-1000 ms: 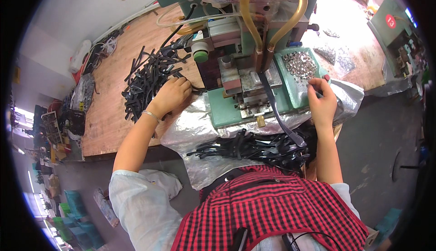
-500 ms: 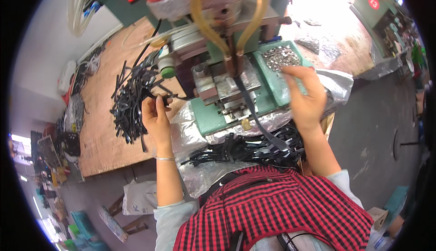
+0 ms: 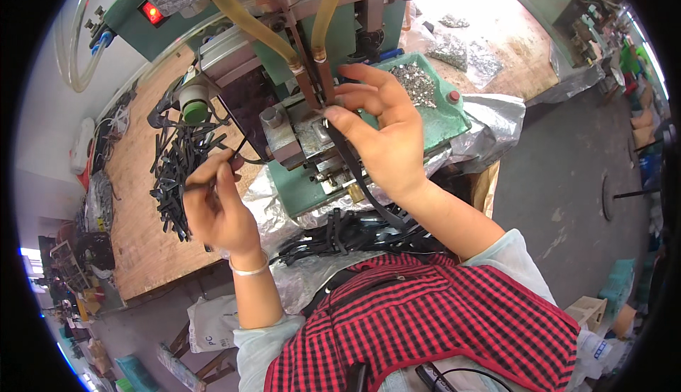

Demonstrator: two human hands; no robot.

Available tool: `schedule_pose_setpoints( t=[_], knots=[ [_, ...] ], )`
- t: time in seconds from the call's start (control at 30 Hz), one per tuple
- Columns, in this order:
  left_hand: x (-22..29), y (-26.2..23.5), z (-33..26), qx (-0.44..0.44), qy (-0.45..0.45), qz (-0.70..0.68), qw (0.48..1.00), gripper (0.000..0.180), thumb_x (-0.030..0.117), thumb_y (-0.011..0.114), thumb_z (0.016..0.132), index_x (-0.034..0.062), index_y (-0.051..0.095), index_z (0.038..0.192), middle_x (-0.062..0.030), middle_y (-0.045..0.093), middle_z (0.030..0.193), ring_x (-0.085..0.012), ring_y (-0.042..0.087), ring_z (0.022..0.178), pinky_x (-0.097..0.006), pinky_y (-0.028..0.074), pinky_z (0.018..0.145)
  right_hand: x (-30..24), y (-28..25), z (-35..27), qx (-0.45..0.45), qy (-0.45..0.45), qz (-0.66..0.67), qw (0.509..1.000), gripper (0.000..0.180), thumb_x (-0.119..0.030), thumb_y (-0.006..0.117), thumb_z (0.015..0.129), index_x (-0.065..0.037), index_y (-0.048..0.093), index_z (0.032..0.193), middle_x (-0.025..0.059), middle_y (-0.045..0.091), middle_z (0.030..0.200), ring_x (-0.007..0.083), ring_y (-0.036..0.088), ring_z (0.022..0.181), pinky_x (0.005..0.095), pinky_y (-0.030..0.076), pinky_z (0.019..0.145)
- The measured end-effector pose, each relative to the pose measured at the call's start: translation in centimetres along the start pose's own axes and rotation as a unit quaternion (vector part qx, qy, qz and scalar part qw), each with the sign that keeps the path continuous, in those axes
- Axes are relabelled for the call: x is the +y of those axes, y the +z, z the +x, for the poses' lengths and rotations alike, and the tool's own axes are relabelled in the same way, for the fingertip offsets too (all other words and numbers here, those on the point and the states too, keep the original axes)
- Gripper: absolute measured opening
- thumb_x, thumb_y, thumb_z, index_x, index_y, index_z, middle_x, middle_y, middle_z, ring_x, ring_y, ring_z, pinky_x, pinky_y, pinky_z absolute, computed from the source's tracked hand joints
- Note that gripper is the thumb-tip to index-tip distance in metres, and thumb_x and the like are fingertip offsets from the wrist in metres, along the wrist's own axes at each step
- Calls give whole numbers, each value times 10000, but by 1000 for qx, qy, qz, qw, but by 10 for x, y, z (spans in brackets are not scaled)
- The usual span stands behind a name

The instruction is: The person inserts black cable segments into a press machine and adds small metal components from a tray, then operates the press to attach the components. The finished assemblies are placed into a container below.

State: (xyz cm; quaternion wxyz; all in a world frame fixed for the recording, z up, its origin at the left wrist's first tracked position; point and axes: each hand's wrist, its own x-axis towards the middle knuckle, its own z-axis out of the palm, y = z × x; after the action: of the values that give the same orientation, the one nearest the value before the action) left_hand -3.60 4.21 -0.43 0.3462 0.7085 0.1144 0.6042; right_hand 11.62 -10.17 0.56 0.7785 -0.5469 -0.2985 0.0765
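While the right hand (image 3: 383,133) pinches one end of a black strap (image 3: 358,175) at the middle of the green machine (image 3: 312,58), its thumb and forefinger are closed on the strap and the other fingers are spread open above it. Strap runs down from the pinch, past the machine's front edge, toward the lap. Left hand (image 3: 216,204) is closed, loosely curled, around another thin black strip (image 3: 213,179), held just left of the machine, above the edge of the wooden surface (image 3: 135,236). Pile of black strips (image 3: 174,172) lies on that surface, right beside the left hand. More black straps (image 3: 347,225) are heaped on crinkled silver foil (image 3: 489,122) in front of the machine, near the red checked shirt (image 3: 440,321). Green tray (image 3: 447,119) on the machine's right side holds small silver metal bits (image 3: 415,83), just behind the right hand's fingers. Two yellowish hoses (image 3: 248,19) come down to the machine head. Red light (image 3: 151,13) glows on the machine's upper left. Silver bracelet (image 3: 248,270) on the left wrist.
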Motion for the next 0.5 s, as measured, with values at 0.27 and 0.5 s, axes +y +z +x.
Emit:
schedule_pose_setpoints(
  t=[0.27,0.5],
  knots=[
    [54,30,0,-268,343,111,893,249,135,892,741,55,751,930,-150,772,1093,-142,545,567,-271,391,497,-48,-13,-8,-145,63,7,987,590,9,651,952,49,447,1504,133,555,1482,216,562,1289,370,421,1143],
    [35,55,-3,-245,374,59,893,215,109,896,747,77,737,889,-120,771,977,-94,542,543,-237,376,466,39,-123,29,130,-10,-254,958,425,-61,726,888,-77,674,1310,106,741,1137,198,672,1126,342,494,1023]
  ],
)
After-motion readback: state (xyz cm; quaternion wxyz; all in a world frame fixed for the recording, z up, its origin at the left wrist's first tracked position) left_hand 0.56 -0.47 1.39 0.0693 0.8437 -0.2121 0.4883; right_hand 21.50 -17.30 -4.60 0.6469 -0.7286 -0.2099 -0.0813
